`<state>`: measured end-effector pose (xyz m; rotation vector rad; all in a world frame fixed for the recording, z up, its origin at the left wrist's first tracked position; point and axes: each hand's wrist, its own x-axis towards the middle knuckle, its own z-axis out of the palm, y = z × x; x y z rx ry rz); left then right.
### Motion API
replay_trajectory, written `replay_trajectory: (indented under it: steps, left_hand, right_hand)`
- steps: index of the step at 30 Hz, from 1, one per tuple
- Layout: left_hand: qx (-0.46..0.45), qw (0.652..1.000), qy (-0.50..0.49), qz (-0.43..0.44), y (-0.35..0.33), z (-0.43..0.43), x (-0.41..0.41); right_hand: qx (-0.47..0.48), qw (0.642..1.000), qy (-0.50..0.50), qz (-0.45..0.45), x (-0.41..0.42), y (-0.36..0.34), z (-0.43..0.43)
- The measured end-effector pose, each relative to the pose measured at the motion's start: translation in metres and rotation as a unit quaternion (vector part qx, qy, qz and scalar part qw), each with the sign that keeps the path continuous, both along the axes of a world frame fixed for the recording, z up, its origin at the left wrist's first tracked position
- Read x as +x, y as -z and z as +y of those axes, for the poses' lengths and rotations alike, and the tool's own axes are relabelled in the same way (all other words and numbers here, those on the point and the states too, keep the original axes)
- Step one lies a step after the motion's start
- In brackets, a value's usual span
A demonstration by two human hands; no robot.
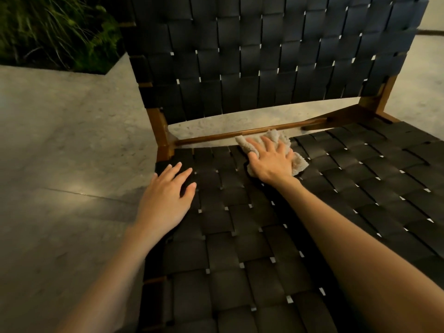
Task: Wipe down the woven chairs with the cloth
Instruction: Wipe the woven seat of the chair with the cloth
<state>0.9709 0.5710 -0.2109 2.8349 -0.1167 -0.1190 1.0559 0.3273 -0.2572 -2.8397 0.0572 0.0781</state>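
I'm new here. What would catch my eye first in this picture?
A black woven chair fills the view, seat in front, backrest behind. At the seat's far edge the right hand presses a beige cloth beside the wooden rail; the left hand rests flat near the seat's left edge.

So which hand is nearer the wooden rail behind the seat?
Right. The right hand presses the cloth on the woven seat right beside the wooden rail; the left hand rests flat at the seat's left edge, farther forward from it.
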Motion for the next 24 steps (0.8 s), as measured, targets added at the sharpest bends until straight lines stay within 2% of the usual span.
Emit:
replay_trajectory:
  steps: [6,11,15,24]
  left_hand:
    - [-0.100,0.991,-0.085,0.007,-0.007,0.012,-0.018]
    - [-0.141,0.988,-0.068,0.003,-0.010,0.026,-0.036]
    - [-0.147,0.987,-0.056,-0.008,-0.016,0.033,-0.051]
    - [-0.157,0.986,-0.053,-0.028,-0.026,0.041,-0.086]
  right_hand:
    - [0.075,0.989,-0.120,0.037,-0.007,-0.012,0.087]
    - [0.116,0.972,-0.191,0.075,-0.002,-0.027,0.148]
    - [0.132,0.964,-0.223,0.059,-0.010,-0.033,0.157]
    - [0.132,0.966,-0.216,0.060,-0.068,-0.042,0.142]
